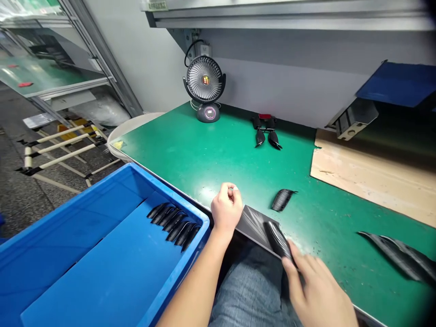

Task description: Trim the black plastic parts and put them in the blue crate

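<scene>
My left hand (pixel 226 208) is closed in a pinch on the edge of a thin shiny plastic film (pixel 254 223) at the near edge of the green table (pixel 190 150). My right hand (pixel 315 290) grips a black ribbed curved part (pixel 277 239) that lies against the film. Another black ribbed part (pixel 282 199) rests on the green mat just beyond them. Below my hands is my lap in grey trousers.
A blue crate (pixel 102 254) at my left holds a row of several black parts (pixel 173 225). A small desk fan (pixel 205 88) stands at the back. Two black parts (pixel 267 136) lie near the wall, a cardboard sheet (pixel 368 175) at right, and long black pieces (pixel 402 256) at far right.
</scene>
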### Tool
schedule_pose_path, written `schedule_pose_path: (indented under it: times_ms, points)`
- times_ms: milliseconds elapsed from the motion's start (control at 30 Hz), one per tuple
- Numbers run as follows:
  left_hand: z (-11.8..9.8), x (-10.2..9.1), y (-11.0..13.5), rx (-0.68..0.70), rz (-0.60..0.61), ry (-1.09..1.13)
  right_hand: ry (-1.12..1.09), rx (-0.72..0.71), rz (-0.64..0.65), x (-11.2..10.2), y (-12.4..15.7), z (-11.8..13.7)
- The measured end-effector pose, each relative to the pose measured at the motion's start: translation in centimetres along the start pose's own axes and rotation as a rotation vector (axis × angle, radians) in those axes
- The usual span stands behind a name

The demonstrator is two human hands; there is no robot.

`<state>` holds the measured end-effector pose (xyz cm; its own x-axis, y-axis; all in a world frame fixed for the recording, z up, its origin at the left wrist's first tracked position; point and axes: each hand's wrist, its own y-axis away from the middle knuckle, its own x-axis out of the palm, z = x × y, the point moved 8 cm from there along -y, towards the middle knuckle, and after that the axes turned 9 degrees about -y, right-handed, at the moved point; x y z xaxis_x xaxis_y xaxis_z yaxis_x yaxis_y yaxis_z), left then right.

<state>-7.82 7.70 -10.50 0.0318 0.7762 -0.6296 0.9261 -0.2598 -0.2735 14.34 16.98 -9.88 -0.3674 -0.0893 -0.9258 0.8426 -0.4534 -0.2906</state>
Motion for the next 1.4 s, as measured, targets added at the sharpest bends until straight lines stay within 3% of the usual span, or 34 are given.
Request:
schedule_pose_path:
  times_ms: [67,233,367,500,633,767,933,1033,1167,1267,1400]
  points:
    - [-0.1,0.0,0.1,0.002,-0.002,-0.002,-0.005,0.096,0.018,0.2,0.5,-0.8]
    - [-0.3,0.1,0.2,0.018,0.005,-0.011,-0.033,-0.010,0.002,0.1,0.5,0.1]
    - [-0.4,0.2,0.2,0.023,-0.004,-0.022,0.014,0.089,0.000,-0.3,-0.1,-0.1]
    - [-0.4,0.4,0.3,0.021,-0.013,-0.022,-0.005,-0.028,-0.022,-0.8,0.0,0.9]
    - [-0.6,0.6,0.2,0.030,-0.027,-0.017,0.056,0.072,-0.028,-0.9,0.0,0.2]
    - [-0.6,0.9,0.0,0.037,-0.022,-0.028,0.030,-0.015,-0.075,-1.1,-0.2,1.3]
    - [-0.8,0.7,0.1,0.063,-0.013,-0.066,0.053,0.065,-0.075,-1.5,-0.5,1.3]
    - [-3.2,1.2,-0.5,0.127,0.038,-0.094,-0.020,0.012,-0.101,-3.6,1.2,0.2]
    - [-10.6,4.9,-0.7,0.402,0.249,-0.119,-0.104,0.137,-0.158,-5.8,2.4,-5.9]
    - [-15.5,8.6,0.8,0.594,0.424,-0.158,-0.094,0.158,-0.141,-4.9,0.6,-10.2]
    - [-17.7,11.0,3.7,0.709,0.541,-0.199,-0.082,0.101,-0.102,-2.9,-2.4,-12.4]
